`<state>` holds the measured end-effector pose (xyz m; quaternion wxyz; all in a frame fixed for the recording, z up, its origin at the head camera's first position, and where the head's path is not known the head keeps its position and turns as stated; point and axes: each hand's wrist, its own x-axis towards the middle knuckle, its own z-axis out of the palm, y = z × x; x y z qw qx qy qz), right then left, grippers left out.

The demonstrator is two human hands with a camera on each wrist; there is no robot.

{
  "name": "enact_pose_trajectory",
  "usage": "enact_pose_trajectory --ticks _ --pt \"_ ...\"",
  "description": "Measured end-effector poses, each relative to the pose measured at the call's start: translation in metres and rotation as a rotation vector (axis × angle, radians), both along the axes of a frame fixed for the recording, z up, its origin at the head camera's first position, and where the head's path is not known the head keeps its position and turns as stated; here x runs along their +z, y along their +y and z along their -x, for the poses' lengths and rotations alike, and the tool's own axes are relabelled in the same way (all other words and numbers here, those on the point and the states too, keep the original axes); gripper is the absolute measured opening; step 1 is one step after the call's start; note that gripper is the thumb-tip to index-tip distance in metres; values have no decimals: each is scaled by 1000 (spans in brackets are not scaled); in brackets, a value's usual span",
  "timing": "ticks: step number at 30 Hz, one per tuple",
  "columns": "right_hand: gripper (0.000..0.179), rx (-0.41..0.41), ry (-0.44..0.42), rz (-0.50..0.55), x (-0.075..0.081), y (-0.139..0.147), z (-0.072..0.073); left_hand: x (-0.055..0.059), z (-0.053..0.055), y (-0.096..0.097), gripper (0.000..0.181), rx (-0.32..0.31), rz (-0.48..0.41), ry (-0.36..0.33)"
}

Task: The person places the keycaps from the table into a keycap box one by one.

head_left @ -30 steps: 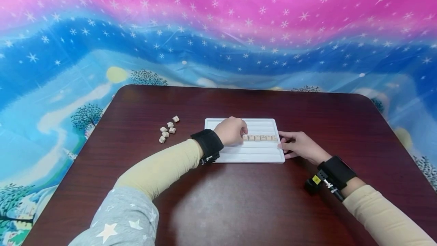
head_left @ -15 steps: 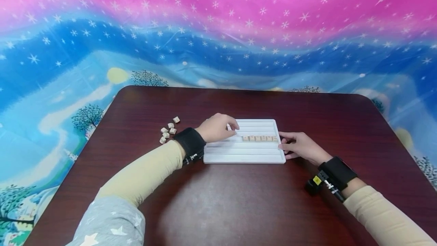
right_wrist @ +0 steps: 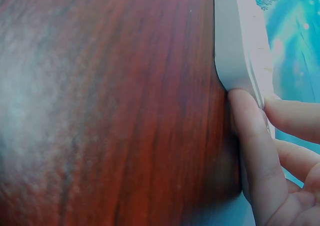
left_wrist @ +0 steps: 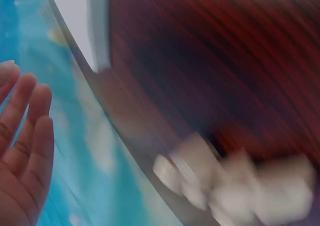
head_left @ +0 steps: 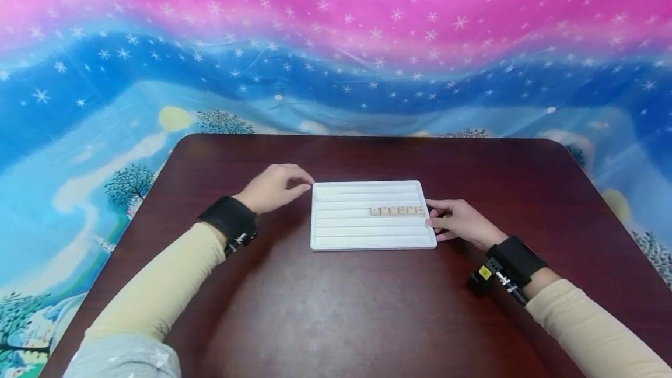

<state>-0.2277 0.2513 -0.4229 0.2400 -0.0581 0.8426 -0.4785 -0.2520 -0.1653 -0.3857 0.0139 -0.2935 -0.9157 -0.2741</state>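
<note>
A white tray (head_left: 346, 231) with long ridges lies on the table. One of its middle channels holds a row of several small beige blocks (head_left: 397, 211) with faint marks, pushed toward the right end. My right hand (head_left: 467, 223) grips the tray's right edge; the right wrist view shows fingers (right_wrist: 252, 123) against the side wall and over the rim. Off the tray's far left corner, my left hand (head_left: 273, 187) holds nothing, its fingers loosely bent. More loose beige blocks (left_wrist: 235, 186), blurred, show in the left wrist view; the left hand and wristband hide them in the head view.
The dark red-brown table (head_left: 325, 308) has rounded far corners. Behind it hangs a pink and blue cloth (head_left: 336, 45) with snowflakes and trees. Each wrist wears a black band; a camera device (head_left: 485, 276) juts from the right one.
My left hand has drawn back leftward from the row of blocks, off the tray, and now covers the loose blocks from the head view. The right hand stays at the tray's edge.
</note>
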Motion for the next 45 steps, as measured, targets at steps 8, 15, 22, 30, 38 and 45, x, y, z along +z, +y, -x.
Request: enact_pose_trajectory --ticks 8,15,22,30,38,45 --pt "67 2 -9 -3 0 -4 1 -2 -8 -56 19 82 60 -96" --pt "66 -3 -8 -14 1 -1 1 -11 -13 -78 21 77 132 -162" --pt "66 2 -3 -12 3 0 2 -19 -14 -79 17 81 177 -159" --pt "67 6 4 -11 1 -1 -1 -24 -11 -73 16 108 186 -163" --pt "67 8 3 -1 0 -1 -1 -27 -9 -67 15 103 198 -149" --pt "67 5 1 6 2 0 -1 -22 -11 -61 20 139 170 -170"
